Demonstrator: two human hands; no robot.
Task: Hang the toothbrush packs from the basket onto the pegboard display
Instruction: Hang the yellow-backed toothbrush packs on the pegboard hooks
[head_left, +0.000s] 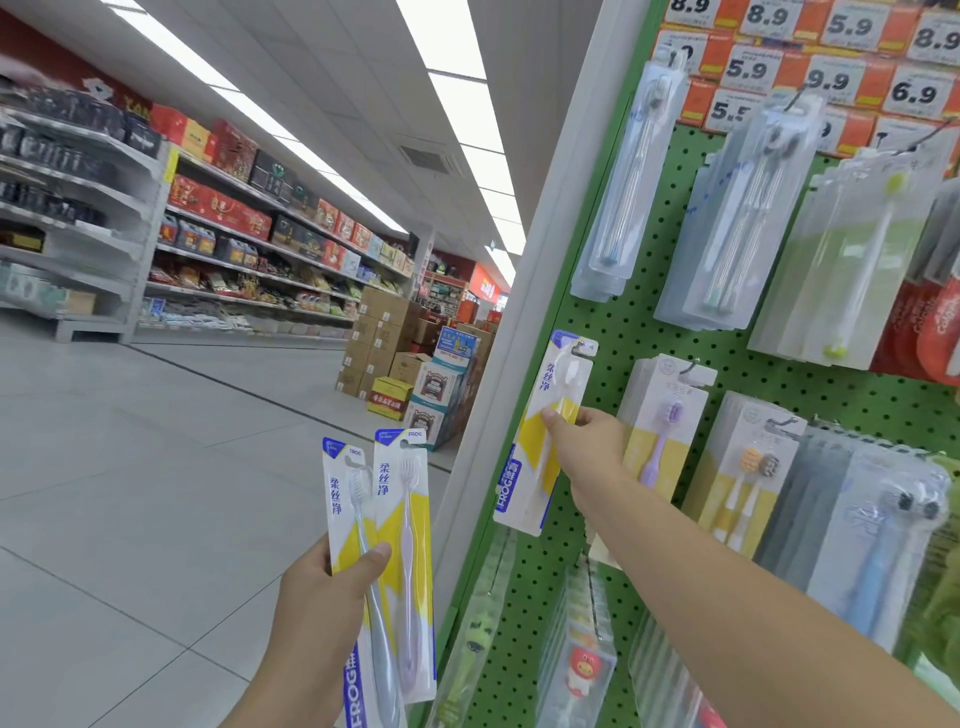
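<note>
Currently your right hand (584, 441) pinches one toothbrush pack (545, 431) mid-frame against the pegboard (613, 322), long axis near-vertical, hang hole above your fingers; your left hand (322, 597) grips two spare packs (384, 545) lower centre

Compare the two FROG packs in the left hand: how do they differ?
The front pack holds a grey-blue brush; the rear pack holds a lilac one. The front pack sits lower and leans left, overlapping the rear pack, which stands higher and closer to upright. The left hand has its thumb across the front pack; the rear pack is fanned out behind it. Both share the same white, blue and yellow card design.
</note>
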